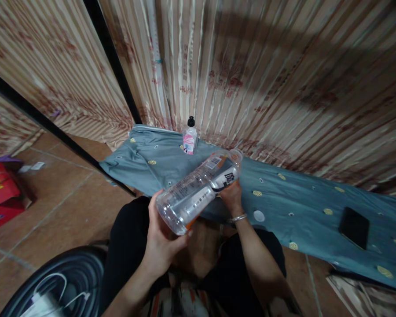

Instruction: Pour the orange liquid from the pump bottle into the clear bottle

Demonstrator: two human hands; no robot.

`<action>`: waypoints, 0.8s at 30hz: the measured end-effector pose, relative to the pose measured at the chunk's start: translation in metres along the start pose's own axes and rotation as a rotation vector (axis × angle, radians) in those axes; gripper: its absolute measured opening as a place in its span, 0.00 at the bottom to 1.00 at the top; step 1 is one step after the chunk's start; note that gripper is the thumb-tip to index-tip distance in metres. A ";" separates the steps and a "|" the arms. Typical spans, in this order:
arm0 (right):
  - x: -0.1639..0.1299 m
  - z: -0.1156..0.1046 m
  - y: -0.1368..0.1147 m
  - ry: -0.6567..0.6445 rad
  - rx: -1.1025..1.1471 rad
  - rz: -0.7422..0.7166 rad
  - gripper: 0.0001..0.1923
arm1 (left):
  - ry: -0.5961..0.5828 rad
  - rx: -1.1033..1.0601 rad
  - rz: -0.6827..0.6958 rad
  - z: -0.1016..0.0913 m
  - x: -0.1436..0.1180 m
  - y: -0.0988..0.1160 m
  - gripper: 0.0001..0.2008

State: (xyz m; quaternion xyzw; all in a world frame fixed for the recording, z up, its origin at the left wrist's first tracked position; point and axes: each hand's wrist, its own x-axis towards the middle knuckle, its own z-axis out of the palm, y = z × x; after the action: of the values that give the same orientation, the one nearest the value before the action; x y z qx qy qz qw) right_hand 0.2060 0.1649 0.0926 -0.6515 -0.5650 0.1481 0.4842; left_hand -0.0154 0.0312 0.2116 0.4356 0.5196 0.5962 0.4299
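A large clear plastic bottle (198,193) with printed labels is held tilted in front of me, its neck toward the upper right. My left hand (165,240) is wrapped around its base end. My right hand (231,197) grips it from below near the neck, partly hidden behind the bottle; a bracelet is on that wrist. Whether anything is inside the bottle I cannot tell. Beyond it, a small clear bottle (190,137) with a pink label and black cap stands upright on the cloth. A round white disc (259,215) lies right of my right hand.
The narrow surface has a blue-green patterned cloth (303,207), with a dark phone-like slab (354,228) at right. Striped curtains (244,66) hang behind. Black poles (56,127) slant at left. A red box (1,193) and a dark round basin (59,281) are on the left.
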 end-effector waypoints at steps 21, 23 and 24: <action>0.001 -0.002 -0.004 -0.034 0.108 0.080 0.41 | -0.023 -0.009 -0.011 -0.002 0.000 -0.003 0.52; 0.002 -0.002 -0.003 -0.046 0.122 0.089 0.42 | -0.018 -0.014 -0.008 -0.002 0.000 -0.003 0.52; 0.002 -0.002 -0.002 -0.045 0.132 0.094 0.42 | -0.013 -0.013 -0.005 -0.002 0.000 -0.004 0.52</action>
State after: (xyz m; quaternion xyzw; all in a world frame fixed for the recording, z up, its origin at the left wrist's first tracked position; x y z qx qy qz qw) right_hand 0.2066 0.1657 0.0956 -0.6404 -0.5336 0.2223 0.5057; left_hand -0.0167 0.0314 0.2078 0.4355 0.5139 0.5957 0.4375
